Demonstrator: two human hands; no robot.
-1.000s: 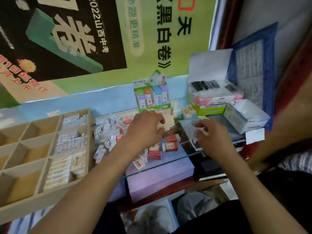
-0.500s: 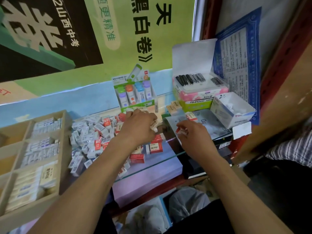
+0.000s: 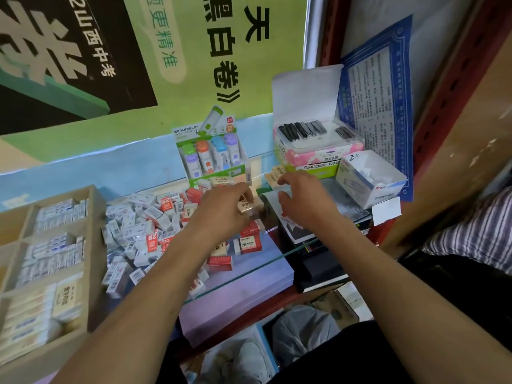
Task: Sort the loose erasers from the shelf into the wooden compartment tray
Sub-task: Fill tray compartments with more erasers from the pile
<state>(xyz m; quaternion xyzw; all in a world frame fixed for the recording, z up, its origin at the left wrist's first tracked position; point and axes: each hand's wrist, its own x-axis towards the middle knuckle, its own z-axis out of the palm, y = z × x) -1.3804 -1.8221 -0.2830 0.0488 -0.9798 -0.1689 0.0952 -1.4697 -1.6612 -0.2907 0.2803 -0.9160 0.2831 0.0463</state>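
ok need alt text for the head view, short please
A person's left hand holds a beige eraser above a pile of loose erasers on a glass shelf, while the right hand reaches toward more beige erasers at the back. A partly filled wooden tray sits at the left.
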